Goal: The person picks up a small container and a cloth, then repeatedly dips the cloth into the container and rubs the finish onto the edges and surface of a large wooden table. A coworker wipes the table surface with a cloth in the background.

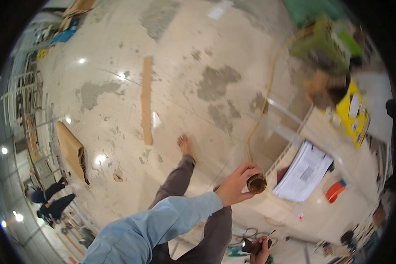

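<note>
— Left hand [234, 185]?
— Fingers wrapped round a small brown cylindrical cup [256, 183], raised beside the pale wooden surface [312, 207].
— Right hand [262, 251]?
— Low, clutching a dark tool [251, 246].

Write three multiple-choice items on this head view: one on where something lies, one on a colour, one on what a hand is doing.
1. Where does the long wooden plank lie?
A. Flat on the floor
B. On the worktable
C. Leaning on the shelving

2. What colour is the sleeve on the left arm?
A. Red
B. Light blue
C. Black

3. How is the left hand?
A. Open and empty
B. Flat on the papers
C. Closed around a small brown round object

Answers: 1 A, the plank rests flat on the patched pale floor, ahead of the bare foot. 2 B, the sleeve is light blue. 3 C, the fingers wrap the brown object near the papers; the right hand holds a dark object at the lower edge.
</note>
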The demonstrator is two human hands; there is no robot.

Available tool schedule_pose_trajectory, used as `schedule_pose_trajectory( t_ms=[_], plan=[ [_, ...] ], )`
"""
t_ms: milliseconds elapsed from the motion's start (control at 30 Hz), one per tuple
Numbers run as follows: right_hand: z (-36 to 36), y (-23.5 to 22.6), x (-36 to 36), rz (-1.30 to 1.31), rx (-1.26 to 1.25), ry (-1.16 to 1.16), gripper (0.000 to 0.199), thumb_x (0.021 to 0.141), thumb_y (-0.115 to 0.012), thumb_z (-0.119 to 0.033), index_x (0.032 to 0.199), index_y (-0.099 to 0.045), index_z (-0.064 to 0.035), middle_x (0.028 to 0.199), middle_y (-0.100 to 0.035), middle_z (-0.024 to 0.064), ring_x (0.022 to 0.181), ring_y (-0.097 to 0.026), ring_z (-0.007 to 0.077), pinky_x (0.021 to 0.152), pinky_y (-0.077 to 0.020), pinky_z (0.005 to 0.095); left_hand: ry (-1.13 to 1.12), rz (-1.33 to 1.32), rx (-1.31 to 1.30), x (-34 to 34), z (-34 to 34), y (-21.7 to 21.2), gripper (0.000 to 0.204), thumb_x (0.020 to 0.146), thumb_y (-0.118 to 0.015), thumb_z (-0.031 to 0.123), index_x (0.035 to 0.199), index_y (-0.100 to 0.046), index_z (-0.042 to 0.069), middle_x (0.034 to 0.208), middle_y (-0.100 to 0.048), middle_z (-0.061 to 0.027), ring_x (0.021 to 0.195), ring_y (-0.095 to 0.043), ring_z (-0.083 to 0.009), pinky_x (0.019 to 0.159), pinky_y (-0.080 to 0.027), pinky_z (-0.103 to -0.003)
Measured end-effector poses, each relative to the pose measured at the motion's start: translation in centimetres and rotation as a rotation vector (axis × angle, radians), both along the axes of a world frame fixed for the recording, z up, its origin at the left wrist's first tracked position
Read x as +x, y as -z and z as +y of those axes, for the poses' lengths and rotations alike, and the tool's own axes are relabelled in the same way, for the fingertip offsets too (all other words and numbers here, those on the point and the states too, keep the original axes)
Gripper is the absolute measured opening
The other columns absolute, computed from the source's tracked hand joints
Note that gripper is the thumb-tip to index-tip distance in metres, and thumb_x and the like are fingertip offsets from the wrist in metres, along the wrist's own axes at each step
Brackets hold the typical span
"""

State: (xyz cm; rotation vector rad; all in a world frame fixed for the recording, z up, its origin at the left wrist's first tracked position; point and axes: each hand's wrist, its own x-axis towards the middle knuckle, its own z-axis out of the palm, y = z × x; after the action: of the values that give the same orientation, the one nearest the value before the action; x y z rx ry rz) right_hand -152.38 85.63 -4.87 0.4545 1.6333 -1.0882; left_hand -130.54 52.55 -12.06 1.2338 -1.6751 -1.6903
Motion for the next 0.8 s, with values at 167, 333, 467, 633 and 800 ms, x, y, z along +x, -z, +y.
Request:
schedule_pose_trajectory(
  t_ms=[167,333,467,633,800],
  plan=[
    [-10.3,-2.7,-1.5,0.292,0.161,-0.779,0.038,0.107,-0.069,-0.029,0.133,-0.055,-0.0062,0.108,-0.069,0.0055,0.092,-0.064,0.0159,0.078,-0.0545,0.0313,-0.266,0.050,-0.083,10.6,-8.0,-10.2,0.077,0.075,-0.089,0.008,0.143,-0.052,0.010,0.142,-0.054,-0.0159,0.131,-0.057,-0.0367,0.111,-0.048,-0.042],
    [-28.7,-1.6,4.1,0.452,0.148,-1.096,0.038,0.103,-0.072,-0.029,0.129,-0.058,-0.0050,0.106,-0.070,0.0066,0.091,-0.065,0.0173,0.079,-0.0550,0.0328,-0.470,-0.011,-0.167,23.6,-13.8,-18.6,0.071,0.080,-0.089,0.014,0.141,-0.051,0.007,0.139,-0.053,-0.0177,0.130,-0.056,-0.0366,0.110,-0.049,-0.041],
    [-45.2,-1.5,14.7,0.479,0.016,-1.292,0.039,0.101,-0.074,-0.029,0.127,-0.061,-0.0039,0.105,-0.072,0.0075,0.091,-0.066,0.0185,0.079,-0.0555,0.0340,-0.634,-0.138,-0.146,33.7,-16.3,-24.5,0.071,0.084,-0.089,0.022,0.141,-0.050,0.007,0.136,-0.053,-0.0156,0.125,-0.060,-0.0327,0.106,-0.052,-0.039],
    [-61.9,-2.5,30.5,0.463,-0.169,-1.556,0.039,0.097,-0.077,-0.029,0.123,-0.064,-0.0027,0.103,-0.073,0.0087,0.091,-0.068,0.0199,0.080,-0.0561,0.0355,-0.994,-0.123,-0.276,44.3,-19.3,-30.4,0.065,0.085,-0.090,0.021,0.137,-0.054,0.007,0.133,-0.056,-0.0134,0.122,-0.062,-0.0271,0.105,-0.052,-0.037],
    [-74.6,-3.2,44.2,0.458,-0.272,-1.805,0.040,0.094,-0.080,-0.028,0.120,-0.067,-0.0014,0.101,-0.075,0.0098,0.090,-0.069,0.0213,0.081,-0.0567,0.0370,-1.331,-0.185,-0.239,54.4,-22.8,-34.9,0.067,0.082,-0.093,0.022,0.135,-0.056,0.005,0.130,-0.058,-0.0117,0.113,-0.066,-0.0232,0.097,-0.056,-0.036]
  ],
)
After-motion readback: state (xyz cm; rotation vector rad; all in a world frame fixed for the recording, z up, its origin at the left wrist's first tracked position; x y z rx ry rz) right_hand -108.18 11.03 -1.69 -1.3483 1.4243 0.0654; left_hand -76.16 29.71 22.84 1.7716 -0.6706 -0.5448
